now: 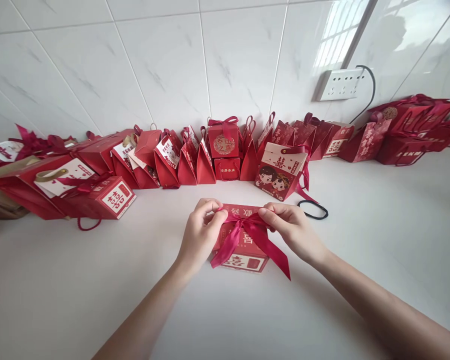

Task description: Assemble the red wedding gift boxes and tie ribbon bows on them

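A small red gift box with white and gold print stands on the white counter in front of me. A dark red satin ribbon is tied in a bow on its top, with two tails hanging toward me. My left hand pinches the bow's left loop. My right hand pinches the right loop. Both hands have their fingers closed on the ribbon, one at each side of the box.
A long row of red gift boxes and bags lines the tiled wall, among them a cartoon-couple box and a ribboned box. A black hair tie lies right of my hands. A white socket strip hangs on the wall.
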{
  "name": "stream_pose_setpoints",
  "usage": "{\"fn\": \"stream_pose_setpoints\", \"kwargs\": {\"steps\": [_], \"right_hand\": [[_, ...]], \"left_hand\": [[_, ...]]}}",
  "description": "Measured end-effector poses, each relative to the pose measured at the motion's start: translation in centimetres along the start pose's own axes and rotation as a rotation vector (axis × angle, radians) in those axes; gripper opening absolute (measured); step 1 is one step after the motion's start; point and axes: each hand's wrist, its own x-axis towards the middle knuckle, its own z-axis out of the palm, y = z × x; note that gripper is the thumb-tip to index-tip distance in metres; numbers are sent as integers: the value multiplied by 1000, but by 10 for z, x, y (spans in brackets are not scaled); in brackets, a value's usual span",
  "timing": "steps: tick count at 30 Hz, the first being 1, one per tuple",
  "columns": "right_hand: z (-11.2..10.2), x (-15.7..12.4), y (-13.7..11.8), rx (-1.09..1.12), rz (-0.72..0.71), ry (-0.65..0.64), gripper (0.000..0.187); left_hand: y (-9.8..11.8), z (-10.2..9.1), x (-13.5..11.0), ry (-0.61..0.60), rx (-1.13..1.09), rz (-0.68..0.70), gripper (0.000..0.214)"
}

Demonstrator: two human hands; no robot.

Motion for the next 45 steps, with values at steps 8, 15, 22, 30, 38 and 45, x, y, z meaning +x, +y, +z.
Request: {"fn": "stream_pose_setpoints", "kwargs": {"steps": [8,15,22,30,38,45], "right_hand": [[-1,1,0,-31,-2,16,52],[-2,4,5,110,28,6,50],[1,5,6,361,143,26,48],[3,6,5,455,272,89,54],[-5,10,11,203,261,31,48],[-18,9,11,-240,-36,256,43]], "left_hand": [[-7,6,-5,62,-102,-76,24],[-6,12,-11,18,-263,-255,22],[-6,22,-17,50,-271,-284,15],[-3,25,-20,142,-408,-303,18],[-9,21,-13,122,-385,-270,23],[-13,13,-8,53,-330,-215,23]]}}
